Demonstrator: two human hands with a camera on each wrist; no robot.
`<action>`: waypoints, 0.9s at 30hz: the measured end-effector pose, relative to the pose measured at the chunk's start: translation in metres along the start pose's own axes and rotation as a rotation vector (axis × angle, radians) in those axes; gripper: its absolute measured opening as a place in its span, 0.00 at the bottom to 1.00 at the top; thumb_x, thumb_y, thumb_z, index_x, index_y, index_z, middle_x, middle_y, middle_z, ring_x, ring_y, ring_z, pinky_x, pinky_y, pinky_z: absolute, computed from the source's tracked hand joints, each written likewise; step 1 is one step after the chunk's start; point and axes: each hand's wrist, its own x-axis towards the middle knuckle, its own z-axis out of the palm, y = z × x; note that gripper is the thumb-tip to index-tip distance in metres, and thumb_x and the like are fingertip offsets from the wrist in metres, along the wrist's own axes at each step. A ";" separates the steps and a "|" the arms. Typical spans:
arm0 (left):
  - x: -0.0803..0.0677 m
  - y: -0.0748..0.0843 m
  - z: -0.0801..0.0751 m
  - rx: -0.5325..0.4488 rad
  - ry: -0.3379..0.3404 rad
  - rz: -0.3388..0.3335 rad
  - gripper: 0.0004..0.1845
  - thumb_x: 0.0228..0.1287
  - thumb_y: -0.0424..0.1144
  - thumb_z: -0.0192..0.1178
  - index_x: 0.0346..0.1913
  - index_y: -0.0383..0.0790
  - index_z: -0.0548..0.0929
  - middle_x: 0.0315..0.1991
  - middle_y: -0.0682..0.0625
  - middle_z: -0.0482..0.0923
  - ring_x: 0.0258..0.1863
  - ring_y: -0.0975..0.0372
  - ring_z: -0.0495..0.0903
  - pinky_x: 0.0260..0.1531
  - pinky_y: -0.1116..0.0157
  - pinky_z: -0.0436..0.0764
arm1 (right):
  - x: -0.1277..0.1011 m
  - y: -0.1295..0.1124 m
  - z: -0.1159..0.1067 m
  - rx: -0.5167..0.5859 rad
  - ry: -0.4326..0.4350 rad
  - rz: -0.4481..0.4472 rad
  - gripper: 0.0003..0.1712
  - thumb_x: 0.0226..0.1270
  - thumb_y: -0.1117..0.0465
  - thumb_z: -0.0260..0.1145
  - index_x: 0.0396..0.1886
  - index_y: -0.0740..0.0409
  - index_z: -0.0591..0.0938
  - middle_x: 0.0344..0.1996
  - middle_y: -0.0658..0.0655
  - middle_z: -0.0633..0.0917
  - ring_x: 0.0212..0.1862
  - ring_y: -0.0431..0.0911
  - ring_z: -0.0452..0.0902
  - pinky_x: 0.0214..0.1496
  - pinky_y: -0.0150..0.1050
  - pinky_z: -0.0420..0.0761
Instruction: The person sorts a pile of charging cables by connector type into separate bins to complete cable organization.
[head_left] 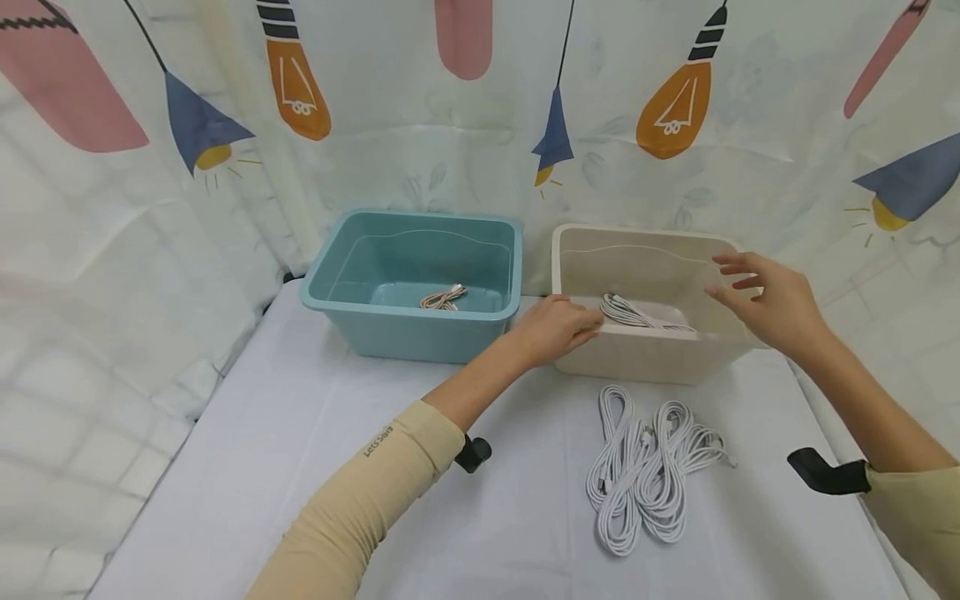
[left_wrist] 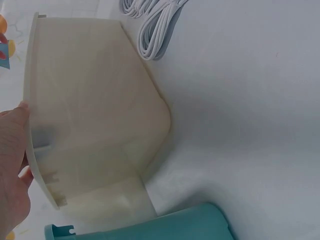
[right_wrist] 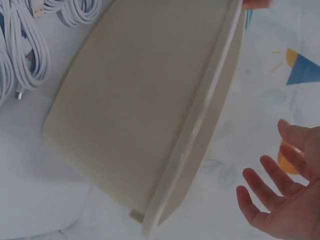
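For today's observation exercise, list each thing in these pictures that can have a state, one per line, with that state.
Beige bin: upright, holds one white cable bundle.
Teal bin: upright, holds one pinkish cable.
White cables on the table: coiled, lying loose in front of the beige bin.
Left hand: on the beige bin's near-left rim; grip cannot be told.
Right hand: open, fingers spread, not touching the bin.

A teal bin (head_left: 408, 337) is sitting just left of the left hand (head_left: 551, 329), holding what looks like a small coiled cable (head_left: 442, 297). White cable bundles (head_left: 645, 479) are lying on the table cover (head_left: 300, 467), nearer the person than that hand.
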 end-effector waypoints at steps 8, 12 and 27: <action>0.000 0.000 -0.001 -0.002 -0.006 -0.002 0.08 0.83 0.41 0.57 0.48 0.43 0.84 0.39 0.52 0.90 0.39 0.62 0.87 0.62 0.56 0.78 | -0.025 -0.004 0.006 0.012 0.037 -0.036 0.27 0.74 0.65 0.71 0.69 0.69 0.77 0.59 0.77 0.83 0.55 0.73 0.80 0.44 0.12 0.62; 0.000 0.002 -0.002 -0.008 -0.018 -0.010 0.08 0.83 0.41 0.57 0.50 0.43 0.84 0.41 0.52 0.91 0.43 0.61 0.88 0.68 0.53 0.76 | -0.035 -0.004 0.010 0.024 0.064 -0.052 0.27 0.71 0.68 0.72 0.68 0.68 0.78 0.56 0.77 0.84 0.53 0.73 0.81 0.44 0.11 0.62; 0.000 0.003 -0.003 -0.015 -0.035 -0.023 0.09 0.83 0.41 0.56 0.52 0.43 0.84 0.43 0.51 0.91 0.48 0.60 0.89 0.72 0.51 0.73 | -0.067 -0.002 0.025 0.029 0.111 -0.053 0.27 0.67 0.71 0.74 0.66 0.65 0.81 0.53 0.75 0.86 0.47 0.59 0.83 0.44 0.10 0.65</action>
